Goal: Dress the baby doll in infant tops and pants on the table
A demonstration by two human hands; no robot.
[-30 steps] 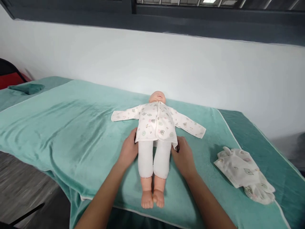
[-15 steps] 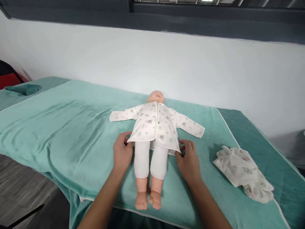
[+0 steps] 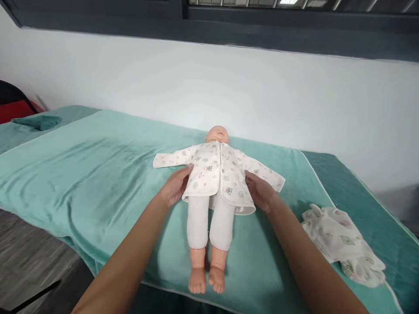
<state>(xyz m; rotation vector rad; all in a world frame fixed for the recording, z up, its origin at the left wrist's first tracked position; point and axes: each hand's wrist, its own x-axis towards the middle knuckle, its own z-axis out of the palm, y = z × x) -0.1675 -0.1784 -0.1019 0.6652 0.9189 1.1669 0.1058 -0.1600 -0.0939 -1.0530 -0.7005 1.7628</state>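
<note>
A baby doll point(image 3: 198, 257) lies on its back with its head toward the wall and its feet toward me. It wears white leggings point(image 3: 198, 222) and a white jacket point(image 3: 209, 170) with small printed pictures, whose sleeves stretch out to both sides. My left hand point(image 3: 178, 183) is at the jacket's left side below the sleeve, palm turned toward the doll, fingers extended. On the opposite side my right hand point(image 3: 262, 189) rests against the jacket the same way, below the other sleeve. Some fingers of both hands are hidden.
Green plush sheets point(image 3: 98, 174) cover the bed. A crumpled white printed garment point(image 3: 342, 244) lies to the right, partly behind my forearm. A white wall point(image 3: 209, 83) rises behind the doll, and a red and black object point(image 3: 15, 104) stands at far left.
Both hands have let go of the jacket's lower corners and moved up along its sides toward the sleeves. The hem now hangs loose over the leggings. The view has shifted slightly.
</note>
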